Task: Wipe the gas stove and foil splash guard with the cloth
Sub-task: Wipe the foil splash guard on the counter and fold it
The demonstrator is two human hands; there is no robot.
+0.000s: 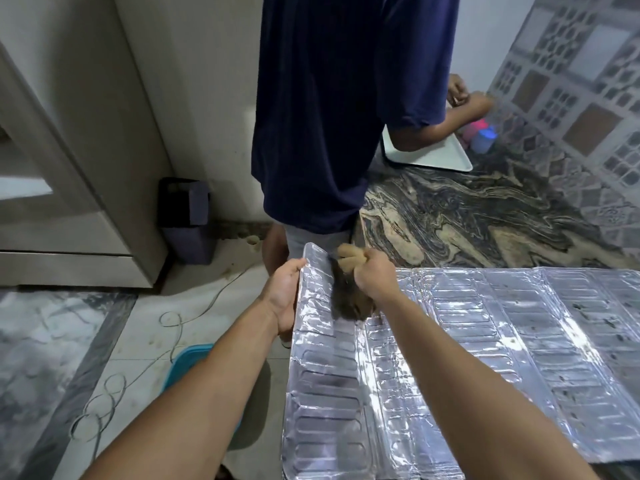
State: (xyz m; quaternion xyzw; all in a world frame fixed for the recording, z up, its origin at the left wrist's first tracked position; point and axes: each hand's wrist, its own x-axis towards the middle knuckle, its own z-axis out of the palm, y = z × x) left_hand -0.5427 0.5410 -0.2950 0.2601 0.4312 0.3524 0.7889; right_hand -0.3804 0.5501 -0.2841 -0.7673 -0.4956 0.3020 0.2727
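My left hand [282, 297] grips the far left edge of the foil splash guard [450, 358], which lies flat across the tabletop [485, 220], bracing the thin sheet so it stays put while my right hand [374, 277], clenched around the bunched cloth [349, 289], scrubs beside it.

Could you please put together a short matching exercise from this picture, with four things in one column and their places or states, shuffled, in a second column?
Things:
1. cloth
2. foil splash guard
3. white tray
4. dark bin

Places or states:
A. on the floor beside the wall
B. bunched in the right hand, against the foil
C. on the patterned counter by the tiled wall
D. spread out, its left panel's edge held by the left hand

Pairs: 1-B, 2-D, 3-C, 4-A
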